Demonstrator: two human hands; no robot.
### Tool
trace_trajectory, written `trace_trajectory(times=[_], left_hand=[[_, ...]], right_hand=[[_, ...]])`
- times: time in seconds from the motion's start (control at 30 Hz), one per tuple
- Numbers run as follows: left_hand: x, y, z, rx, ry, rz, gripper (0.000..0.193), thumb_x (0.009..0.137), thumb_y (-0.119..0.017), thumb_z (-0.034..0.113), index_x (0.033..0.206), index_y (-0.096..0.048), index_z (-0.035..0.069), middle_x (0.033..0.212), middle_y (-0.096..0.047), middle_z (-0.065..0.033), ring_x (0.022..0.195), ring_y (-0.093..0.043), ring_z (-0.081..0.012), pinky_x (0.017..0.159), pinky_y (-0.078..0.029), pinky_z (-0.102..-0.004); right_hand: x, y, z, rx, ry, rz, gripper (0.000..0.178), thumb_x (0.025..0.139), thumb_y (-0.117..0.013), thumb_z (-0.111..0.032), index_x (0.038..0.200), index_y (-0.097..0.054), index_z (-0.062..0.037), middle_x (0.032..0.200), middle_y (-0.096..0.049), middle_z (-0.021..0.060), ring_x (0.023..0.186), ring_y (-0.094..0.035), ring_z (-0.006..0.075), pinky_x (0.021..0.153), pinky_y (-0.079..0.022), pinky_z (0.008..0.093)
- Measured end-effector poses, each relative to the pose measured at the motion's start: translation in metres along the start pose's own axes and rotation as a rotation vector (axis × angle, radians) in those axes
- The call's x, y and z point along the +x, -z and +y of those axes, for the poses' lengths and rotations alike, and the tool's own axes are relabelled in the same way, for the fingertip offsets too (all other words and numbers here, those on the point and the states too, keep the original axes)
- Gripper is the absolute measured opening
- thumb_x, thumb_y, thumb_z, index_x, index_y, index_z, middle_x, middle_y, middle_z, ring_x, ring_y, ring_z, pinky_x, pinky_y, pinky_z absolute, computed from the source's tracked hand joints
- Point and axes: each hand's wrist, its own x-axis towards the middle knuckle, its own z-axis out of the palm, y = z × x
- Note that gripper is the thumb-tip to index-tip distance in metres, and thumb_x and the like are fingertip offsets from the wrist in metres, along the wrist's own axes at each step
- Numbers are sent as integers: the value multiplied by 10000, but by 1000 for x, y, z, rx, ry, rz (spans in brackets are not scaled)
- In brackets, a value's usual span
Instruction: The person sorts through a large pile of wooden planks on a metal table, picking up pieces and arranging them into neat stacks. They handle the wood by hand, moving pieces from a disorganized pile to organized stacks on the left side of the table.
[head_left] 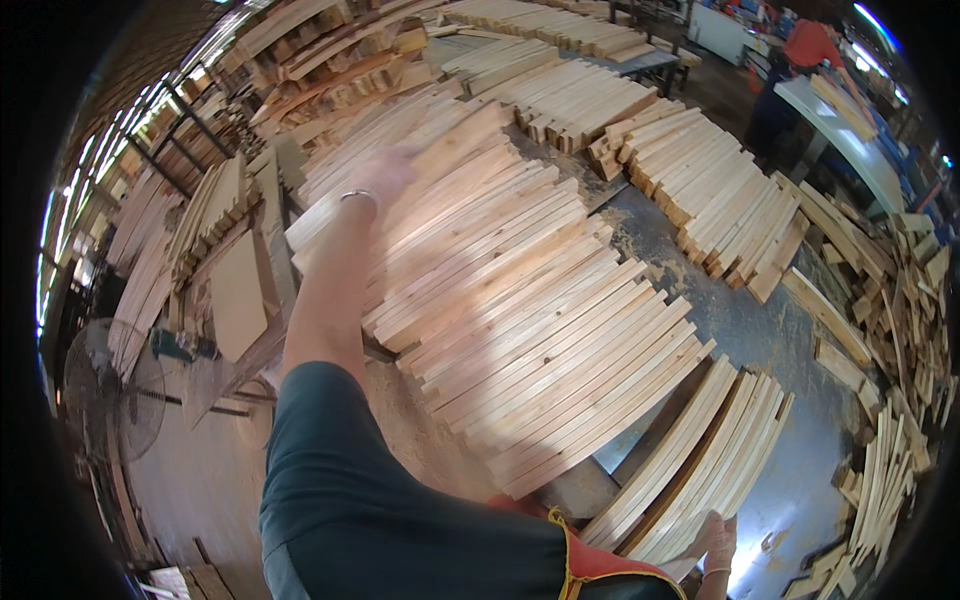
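My left hand (385, 172), a bracelet at its wrist, reaches over the far left part of a long row of wooden strips (540, 330). It is blurred, closed around the middle of a wider wooden board (462, 140) that lies slantwise over the row. Low on the right, my right hand (718, 543) is curled at the near end of a smaller bundle of wooden strips (690, 455). Its fingers show only in part. Pale, narrow and laid side by side, the strips of the row have uneven ends.
More strip rows (700, 190) lie across the metal table (650, 230), which has sawdust on it. Offcuts (900, 330) pile up at right. Stacked lumber (330, 60) stands at far left, a fan (115, 390) at left. Another person (805, 50) is at far right.
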Motion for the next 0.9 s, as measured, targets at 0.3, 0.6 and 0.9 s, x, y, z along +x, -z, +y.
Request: trace_trajectory(times=[0.3,0.6,0.9], left_hand=[[-109,-70,73,553,-259,247,560,1000,-618,268,1528,-508,116,1449,-606,-154,1347,-575,-350,1035,-498,-560],[-410,-180,337,-438,-142,-1167,1107,850,-731,634,1595,-367,-100,1591,-447,-333,1371,-587,-419,1129,-495,-440],[-459,-214,446,-455,-65,-940,1134,844,-792,551,1623,-283,-98,1621,-414,-290,1492,-416,-436,1233,-372,-445]], right_hand=[[-32,-32,-91,-95,-139,-52,606,962,-685,-239,1501,-539,-4,1204,-675,56,1061,-626,171,924,-515,334],[13,-13,-111,-318,-428,-186,964,918,-817,-542,1537,-429,86,1261,-708,158,1139,-646,233,1026,-530,341],[10,-5,-98,-47,-203,-274,839,907,-843,-362,1521,-475,75,1319,-698,168,1184,-658,255,1032,-532,363]])
